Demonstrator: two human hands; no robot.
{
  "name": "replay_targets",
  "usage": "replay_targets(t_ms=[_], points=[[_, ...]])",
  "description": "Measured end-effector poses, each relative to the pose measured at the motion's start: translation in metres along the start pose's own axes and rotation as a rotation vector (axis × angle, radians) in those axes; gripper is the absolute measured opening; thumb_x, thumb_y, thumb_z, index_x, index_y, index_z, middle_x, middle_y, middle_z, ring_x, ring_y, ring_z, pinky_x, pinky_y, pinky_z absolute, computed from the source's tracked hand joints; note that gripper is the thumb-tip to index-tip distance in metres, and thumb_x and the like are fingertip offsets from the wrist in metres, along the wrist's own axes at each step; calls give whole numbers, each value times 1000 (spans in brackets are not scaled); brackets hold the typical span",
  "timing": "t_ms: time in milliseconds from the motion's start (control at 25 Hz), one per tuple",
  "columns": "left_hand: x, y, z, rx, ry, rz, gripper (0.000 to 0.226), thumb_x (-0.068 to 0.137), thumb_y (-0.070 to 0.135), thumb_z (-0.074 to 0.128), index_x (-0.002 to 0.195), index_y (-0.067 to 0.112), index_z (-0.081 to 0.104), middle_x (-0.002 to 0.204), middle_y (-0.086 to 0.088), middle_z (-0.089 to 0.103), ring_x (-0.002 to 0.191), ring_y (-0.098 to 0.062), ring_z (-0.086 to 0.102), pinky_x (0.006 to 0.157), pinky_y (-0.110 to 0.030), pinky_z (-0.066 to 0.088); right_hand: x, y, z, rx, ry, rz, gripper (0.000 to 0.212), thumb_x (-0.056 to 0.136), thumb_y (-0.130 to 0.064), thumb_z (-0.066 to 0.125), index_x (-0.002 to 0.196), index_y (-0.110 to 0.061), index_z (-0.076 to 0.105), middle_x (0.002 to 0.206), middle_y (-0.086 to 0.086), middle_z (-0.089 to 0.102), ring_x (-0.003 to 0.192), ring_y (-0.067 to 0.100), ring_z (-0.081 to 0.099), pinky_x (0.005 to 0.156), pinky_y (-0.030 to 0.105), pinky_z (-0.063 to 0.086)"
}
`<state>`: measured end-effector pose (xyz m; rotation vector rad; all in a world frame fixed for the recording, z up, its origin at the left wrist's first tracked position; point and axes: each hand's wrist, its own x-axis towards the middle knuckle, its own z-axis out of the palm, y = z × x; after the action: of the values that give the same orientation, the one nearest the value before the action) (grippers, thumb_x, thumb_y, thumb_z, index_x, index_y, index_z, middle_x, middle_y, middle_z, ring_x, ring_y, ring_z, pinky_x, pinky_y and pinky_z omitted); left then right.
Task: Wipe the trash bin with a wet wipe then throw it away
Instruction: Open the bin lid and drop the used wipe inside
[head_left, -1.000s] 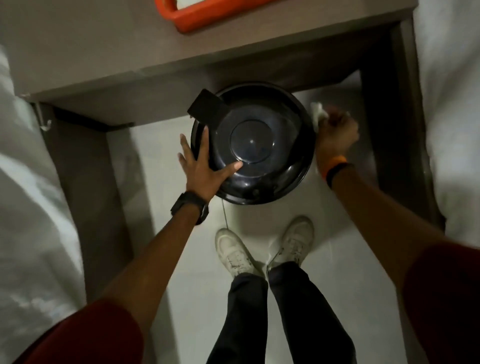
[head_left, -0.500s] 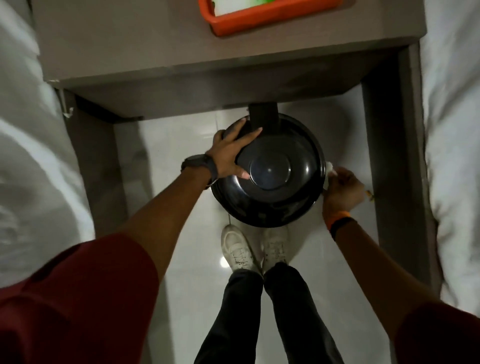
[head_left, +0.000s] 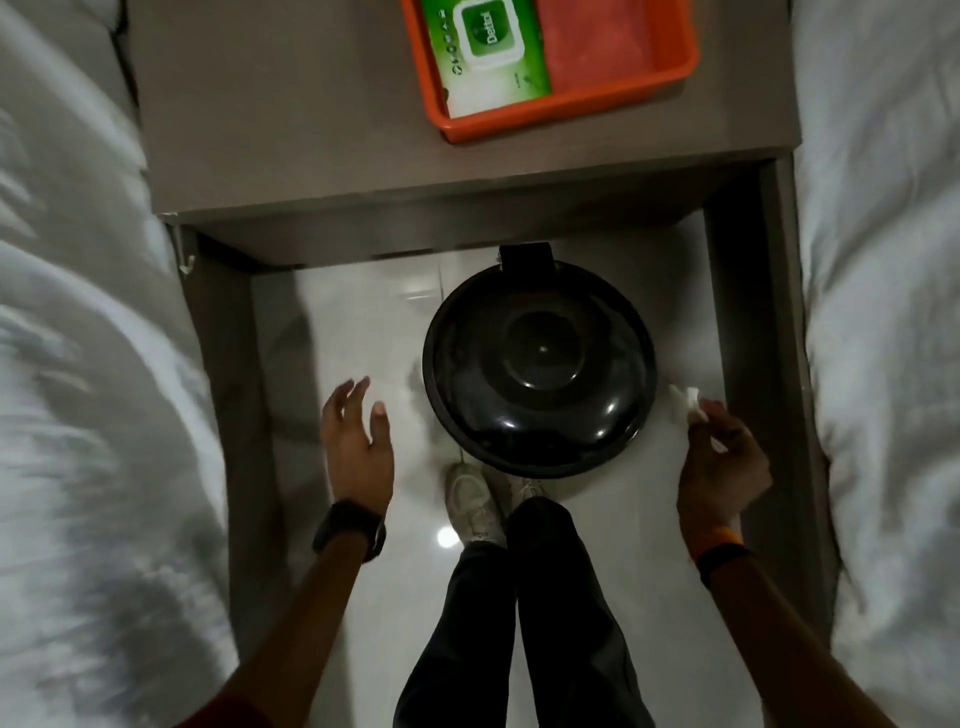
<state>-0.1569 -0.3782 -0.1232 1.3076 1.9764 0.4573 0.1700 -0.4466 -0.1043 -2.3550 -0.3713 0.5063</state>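
Note:
A round black trash bin with a closed domed lid stands on the pale tiled floor, just in front of the bedside table. My left hand hovers to the bin's left with its fingers spread, touching nothing. To the right of the bin my right hand pinches a crumpled white wet wipe, held a little away from the bin's side.
A grey-brown bedside table carries an orange tray with a green pack of wipes. White beds flank the narrow floor strip on both sides. My shoes stand right at the bin's near edge.
My left hand has let go of the bin lid and pulled back to the left. My right hand with the wipe has come away from the bin's side. The view has tilted up.

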Motion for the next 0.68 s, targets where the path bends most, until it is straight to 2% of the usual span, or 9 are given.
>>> replay_targets(t_ms=[40,120,240,320,440,480,600,680], points=[[-13,-10,-8,23,-26,-24,35,100,19,45,134,14,49,142,-11,43,134,-27,39,114,-41,33,-10,3,-5,4,-9,13,25,92,-12,69,116,-7,71,117,12,73,105,12,65,92,31,57],[-38,-23,-20,84,-116,-53,32,99,15,46,130,13,53,139,-10,45,131,-28,42,112,-42,35,-29,7,-9,24,-49,85,23,93,-10,67,116,-5,70,115,17,73,104,24,70,92,43,59],[-67,-28,-24,226,-203,16,28,96,9,50,120,17,62,135,-5,50,126,-26,48,105,-39,43,-45,6,2,47,-139,153,21,93,-5,66,113,1,70,112,22,72,103,36,71,88,52,61],[-75,-22,-20,204,-245,50,27,94,4,52,114,16,66,130,-5,54,122,-25,52,101,-32,44,-51,-10,19,14,-277,83,18,91,-2,68,109,-1,71,110,20,73,101,33,71,85,49,62],[-72,-8,-9,194,-294,81,28,92,1,52,111,16,67,124,-3,58,120,-22,53,97,-24,40,-50,-38,58,-142,-459,-137,14,92,-9,65,99,-15,76,96,9,76,79,9,69,71,32,59],[-70,-4,-5,201,-299,95,29,92,2,52,110,18,66,123,-1,58,118,-20,53,95,-23,40,-46,-45,72,-194,-495,-171,17,93,-12,63,100,-20,77,94,7,76,78,10,69,70,33,57],[-57,8,1,181,-297,108,30,91,4,50,109,22,65,119,4,60,115,-16,54,91,-24,42,-33,-57,98,-346,-575,-202,25,98,-15,55,116,-19,73,115,14,74,105,30,70,91,44,59],[-52,17,1,175,-292,131,29,91,5,49,109,22,65,116,4,62,112,-16,56,90,-26,46,-27,-61,100,-354,-553,-147,27,102,-13,48,114,-12,72,114,19,74,106,35,70,93,48,59]])
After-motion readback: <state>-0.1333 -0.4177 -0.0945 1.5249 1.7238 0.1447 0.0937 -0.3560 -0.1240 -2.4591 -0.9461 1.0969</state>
